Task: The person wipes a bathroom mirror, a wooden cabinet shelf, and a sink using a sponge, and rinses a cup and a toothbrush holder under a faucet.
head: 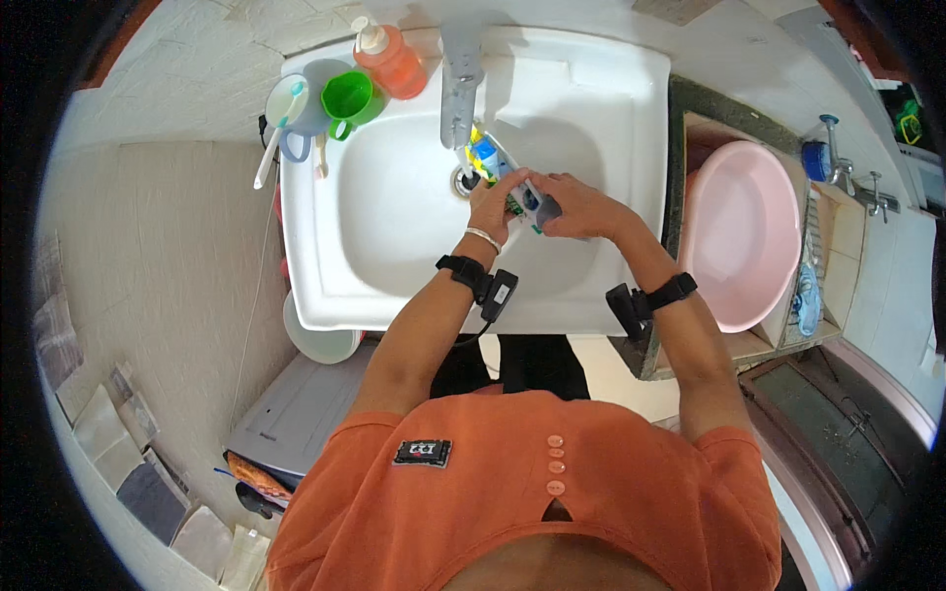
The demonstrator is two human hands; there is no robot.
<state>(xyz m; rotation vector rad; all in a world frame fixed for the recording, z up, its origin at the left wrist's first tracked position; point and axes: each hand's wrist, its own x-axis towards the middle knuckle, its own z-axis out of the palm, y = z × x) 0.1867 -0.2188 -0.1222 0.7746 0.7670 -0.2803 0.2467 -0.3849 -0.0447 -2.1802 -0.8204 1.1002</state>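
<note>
Over the bowl of a white washbasin (399,244), both hands are on a long object. My left hand (491,207) grips the lower side of a printed yellow, blue and green packet (485,151). My right hand (584,207) closes around a grey piece (545,212) at the near end. Fingers hide much of both, and I cannot tell whether they are one thing. The far end reaches under a metal faucet (460,96), where a thin stream of water seems to fall. Beside my left hand lies the drain (464,182), with something dark in it.
A pump bottle of orange liquid (395,66), a green cup (350,100) and a pale mug with a toothbrush (290,111) stand at the basin's back left corner. Another toothbrush (321,156) lies on the rim. To the right sits a pink plastic tub (743,236).
</note>
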